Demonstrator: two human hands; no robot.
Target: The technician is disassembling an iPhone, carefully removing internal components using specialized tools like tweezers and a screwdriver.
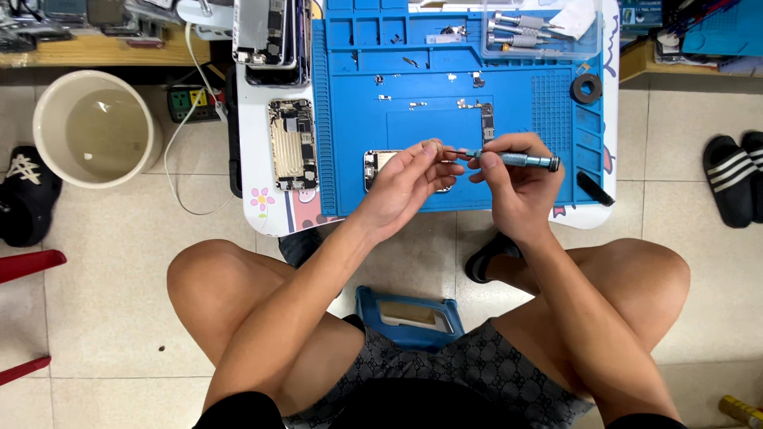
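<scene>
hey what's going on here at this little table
A seated person works over a blue silicone repair mat on a small white table. Their right hand holds a slim blue-grey metal screwdriver, its tip pointing at something tiny pinched in the left hand; what it is cannot be made out. Under the hands lies an opened phone body, partly hidden. Another opened phone with bare gold-coloured insides lies left of the mat, and small loose parts are scattered across it.

Your screwdriver point(513, 159) is teal-grey, over a bright blue mat point(445, 95); at nine o'clock a cream bucket point(95, 127), at three black-and-white striped slippers point(735, 179).
</scene>
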